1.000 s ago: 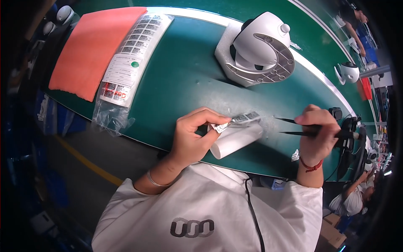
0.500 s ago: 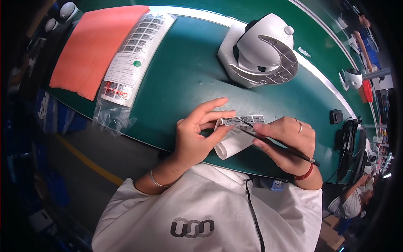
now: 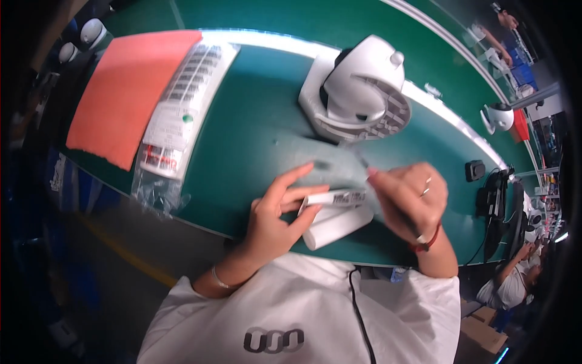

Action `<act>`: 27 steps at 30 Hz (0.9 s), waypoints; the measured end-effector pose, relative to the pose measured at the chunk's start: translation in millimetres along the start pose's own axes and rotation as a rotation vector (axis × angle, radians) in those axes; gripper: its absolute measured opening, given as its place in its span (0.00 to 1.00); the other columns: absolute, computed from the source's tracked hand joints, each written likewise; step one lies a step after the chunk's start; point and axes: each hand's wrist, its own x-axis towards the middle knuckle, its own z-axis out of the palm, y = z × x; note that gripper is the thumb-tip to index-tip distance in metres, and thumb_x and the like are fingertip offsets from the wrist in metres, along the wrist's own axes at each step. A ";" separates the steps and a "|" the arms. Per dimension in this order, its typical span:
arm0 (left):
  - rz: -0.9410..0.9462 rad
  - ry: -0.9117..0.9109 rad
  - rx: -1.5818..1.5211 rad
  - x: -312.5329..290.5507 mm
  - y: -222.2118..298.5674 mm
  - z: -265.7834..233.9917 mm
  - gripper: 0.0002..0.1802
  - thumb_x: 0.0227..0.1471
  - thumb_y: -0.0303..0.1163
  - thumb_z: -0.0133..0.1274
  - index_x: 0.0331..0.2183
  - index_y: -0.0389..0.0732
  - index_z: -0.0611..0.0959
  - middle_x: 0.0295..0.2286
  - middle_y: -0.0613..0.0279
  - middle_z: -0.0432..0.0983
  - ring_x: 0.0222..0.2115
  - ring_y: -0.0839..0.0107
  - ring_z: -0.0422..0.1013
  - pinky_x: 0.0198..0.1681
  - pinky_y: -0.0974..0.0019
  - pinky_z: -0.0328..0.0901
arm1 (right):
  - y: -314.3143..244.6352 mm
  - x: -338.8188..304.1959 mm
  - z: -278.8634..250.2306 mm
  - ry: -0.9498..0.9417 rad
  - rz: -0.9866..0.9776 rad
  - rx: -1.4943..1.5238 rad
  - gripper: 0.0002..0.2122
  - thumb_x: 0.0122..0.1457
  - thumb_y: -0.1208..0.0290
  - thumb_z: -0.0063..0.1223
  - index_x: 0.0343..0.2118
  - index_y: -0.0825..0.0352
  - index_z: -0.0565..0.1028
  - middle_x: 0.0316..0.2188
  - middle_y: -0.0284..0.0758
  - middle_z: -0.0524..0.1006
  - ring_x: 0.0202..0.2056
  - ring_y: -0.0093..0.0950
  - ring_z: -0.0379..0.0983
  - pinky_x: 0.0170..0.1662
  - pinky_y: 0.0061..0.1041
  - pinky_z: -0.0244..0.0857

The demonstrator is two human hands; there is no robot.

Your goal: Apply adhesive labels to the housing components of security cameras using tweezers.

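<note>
My left hand point(image 3: 274, 217) pinches the left end of a curled sheet of labels point(image 3: 338, 228), white-backed with dark print along its folded upper edge. To the right, my right hand point(image 3: 413, 199) is closed on dark tweezers point(image 3: 362, 159), whose tips point up and away from me. Motion blurs the tips, and I cannot tell whether a label hangs from them. Beyond the tweezers lies a white rounded camera-like device point(image 3: 371, 76) on its side, its grey ribbed base toward me. White foam point(image 3: 310, 91) lies under and beside it.
At the left lie an orange foam sheet point(image 3: 130, 97) and a bagged stack of printed labels point(image 3: 173, 121). A small black block point(image 3: 474, 170) and black cables point(image 3: 494, 209) sit at the right edge. Another person point(image 3: 512, 282) is at the far right.
My right hand has lifted the tweezers off the label sheet, their tips swinging up toward the white device. My left hand still holds the sheet. The whole view has shifted slightly.
</note>
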 end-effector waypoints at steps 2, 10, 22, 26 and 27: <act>-0.007 0.016 -0.005 -5.1 -1.3 0.8 0.30 0.49 0.16 0.55 0.54 0.34 0.67 0.39 0.51 0.80 0.36 0.70 0.78 0.39 0.73 0.72 | -7.4 -9.9 12.2 0.043 0.014 0.027 0.18 0.30 0.77 0.59 0.32 0.67 0.80 0.18 0.28 0.73 0.20 0.24 0.70 0.24 0.21 0.61; -0.026 -0.007 -0.018 0.6 -1.1 -2.6 0.28 0.49 0.16 0.55 0.53 0.34 0.67 0.39 0.51 0.80 0.35 0.69 0.78 0.36 0.73 0.72 | 7.2 -7.2 25.5 0.027 -0.009 -0.152 0.17 0.35 0.77 0.57 0.35 0.66 0.79 0.20 0.28 0.73 0.22 0.24 0.71 0.24 0.23 0.60; -0.049 -0.048 -0.012 1.6 2.8 -2.2 0.30 0.48 0.13 0.54 0.54 0.31 0.65 0.39 0.45 0.78 0.38 0.69 0.76 0.39 0.75 0.71 | 18.1 -12.6 46.5 0.092 -0.063 -0.259 0.16 0.39 0.76 0.55 0.36 0.67 0.80 0.21 0.28 0.74 0.23 0.23 0.72 0.25 0.22 0.61; -0.046 -0.045 -0.012 1.4 0.5 -3.0 0.30 0.48 0.13 0.55 0.53 0.32 0.65 0.39 0.45 0.78 0.38 0.70 0.76 0.40 0.75 0.71 | 19.1 -11.6 46.7 0.094 -0.086 -0.257 0.15 0.40 0.76 0.55 0.35 0.67 0.80 0.22 0.28 0.75 0.23 0.23 0.72 0.25 0.22 0.61; -0.046 -0.044 -0.011 1.3 0.1 -3.4 0.30 0.48 0.13 0.55 0.53 0.32 0.65 0.39 0.45 0.78 0.38 0.70 0.76 0.40 0.75 0.71 | 18.9 -11.4 46.8 0.104 -0.101 -0.261 0.15 0.40 0.77 0.55 0.35 0.68 0.80 0.22 0.28 0.75 0.23 0.22 0.72 0.25 0.22 0.62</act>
